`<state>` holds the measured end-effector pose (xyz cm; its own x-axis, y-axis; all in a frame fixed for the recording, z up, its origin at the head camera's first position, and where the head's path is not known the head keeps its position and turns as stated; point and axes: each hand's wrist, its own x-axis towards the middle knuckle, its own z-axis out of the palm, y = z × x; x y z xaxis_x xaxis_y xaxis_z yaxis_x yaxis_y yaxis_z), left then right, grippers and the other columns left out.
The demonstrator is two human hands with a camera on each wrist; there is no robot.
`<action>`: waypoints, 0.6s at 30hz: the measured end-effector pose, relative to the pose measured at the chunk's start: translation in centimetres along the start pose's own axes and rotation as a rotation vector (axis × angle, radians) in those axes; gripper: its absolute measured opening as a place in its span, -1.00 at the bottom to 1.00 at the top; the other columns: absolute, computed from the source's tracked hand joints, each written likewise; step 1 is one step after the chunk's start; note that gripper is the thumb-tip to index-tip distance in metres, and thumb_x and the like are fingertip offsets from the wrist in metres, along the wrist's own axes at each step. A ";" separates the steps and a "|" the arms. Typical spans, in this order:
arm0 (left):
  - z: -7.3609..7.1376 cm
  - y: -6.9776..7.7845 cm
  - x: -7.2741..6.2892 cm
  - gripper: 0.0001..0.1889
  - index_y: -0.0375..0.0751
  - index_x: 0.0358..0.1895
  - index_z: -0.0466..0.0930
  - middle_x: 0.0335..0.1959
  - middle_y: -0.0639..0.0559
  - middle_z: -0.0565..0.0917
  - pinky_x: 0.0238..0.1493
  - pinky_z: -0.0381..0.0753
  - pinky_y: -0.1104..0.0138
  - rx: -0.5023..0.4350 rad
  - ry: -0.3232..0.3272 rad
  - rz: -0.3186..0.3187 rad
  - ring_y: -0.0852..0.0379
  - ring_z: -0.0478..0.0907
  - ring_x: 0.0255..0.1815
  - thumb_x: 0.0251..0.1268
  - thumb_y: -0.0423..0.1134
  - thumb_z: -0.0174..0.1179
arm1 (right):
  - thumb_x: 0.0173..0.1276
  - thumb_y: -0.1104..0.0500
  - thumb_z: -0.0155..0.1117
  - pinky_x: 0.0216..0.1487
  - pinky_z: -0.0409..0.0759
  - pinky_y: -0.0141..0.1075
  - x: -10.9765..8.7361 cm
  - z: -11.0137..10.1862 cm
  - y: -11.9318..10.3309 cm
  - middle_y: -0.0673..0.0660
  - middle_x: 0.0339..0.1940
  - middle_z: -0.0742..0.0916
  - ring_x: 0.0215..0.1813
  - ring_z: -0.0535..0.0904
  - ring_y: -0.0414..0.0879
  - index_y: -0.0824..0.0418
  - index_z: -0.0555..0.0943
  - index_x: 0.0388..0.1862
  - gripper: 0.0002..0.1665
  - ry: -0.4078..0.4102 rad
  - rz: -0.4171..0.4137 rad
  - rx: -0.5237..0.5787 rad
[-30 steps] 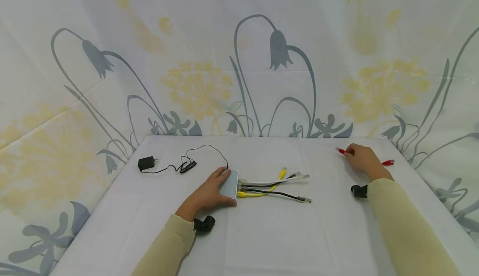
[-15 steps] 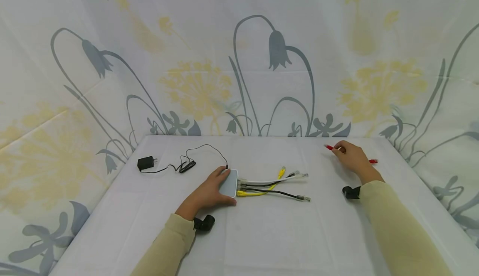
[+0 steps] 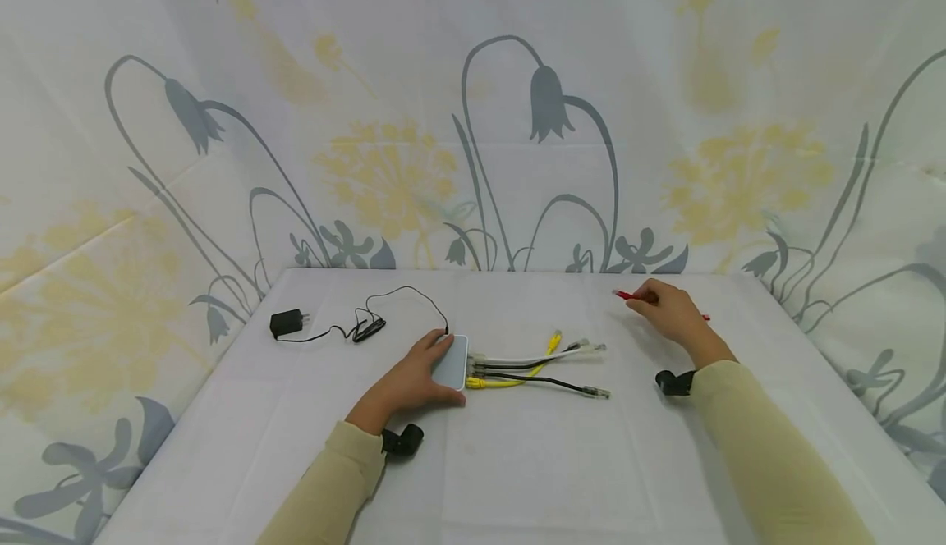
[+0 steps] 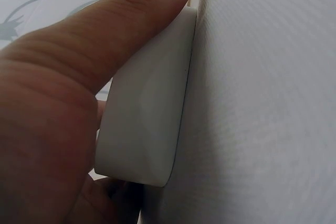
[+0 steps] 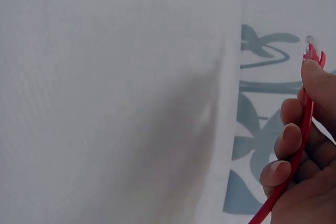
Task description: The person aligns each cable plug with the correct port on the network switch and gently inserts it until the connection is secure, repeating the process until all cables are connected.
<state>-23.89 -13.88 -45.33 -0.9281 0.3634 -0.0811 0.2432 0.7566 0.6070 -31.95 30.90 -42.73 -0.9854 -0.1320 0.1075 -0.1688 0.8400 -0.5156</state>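
Note:
My left hand [image 3: 410, 381] spans a small white network switch [image 3: 454, 364] on the table, thumb along its near side and fingers at its far side. The left wrist view shows the thumb [image 4: 121, 30] against the white casing [image 4: 147, 108]. Plugged into its right side are short network cables: a white cable [image 3: 528, 360], a yellow cable [image 3: 506, 384] and black ones [image 3: 562, 382]. In my right hand [image 3: 668, 311] is a red network cable [image 5: 307, 119], pinched near its clear plug [image 5: 310, 41], with the fingers curled round its length; its other end shows behind the hand.
A black power adapter [image 3: 287, 322] lies at the left of the white-covered table [image 3: 547, 463]. Its thin cord [image 3: 369, 330], partly coiled, runs to the back of the switch. A flower-printed cloth [image 3: 414, 77] rises behind the table's far edge.
My right hand has moved left over the table, carrying the red network cable towards the other cables. The left hand stays on the switch.

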 end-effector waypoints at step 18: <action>0.1 -0.2 0.1 0.13 -0.01 0.54 0.07 0.59 -0.04 -0.03 0.43 0.19 -0.05 -0.005 0.001 0.015 -0.13 -0.06 0.58 -0.13 0.18 0.50 | 0.44 -0.01 0.18 -0.26 0.40 -0.26 0.1 2.3 -2.8 0.11 -0.35 0.64 -0.31 0.45 -0.06 0.19 0.59 -0.21 -0.73 -0.027 -0.088 0.024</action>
<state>-24.02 -13.94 -45.49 -0.9246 0.3742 -0.0709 0.2558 0.7481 0.6122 -31.59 27.33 -43.27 -0.9669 -0.2194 0.1302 -0.2550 0.8119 -0.5252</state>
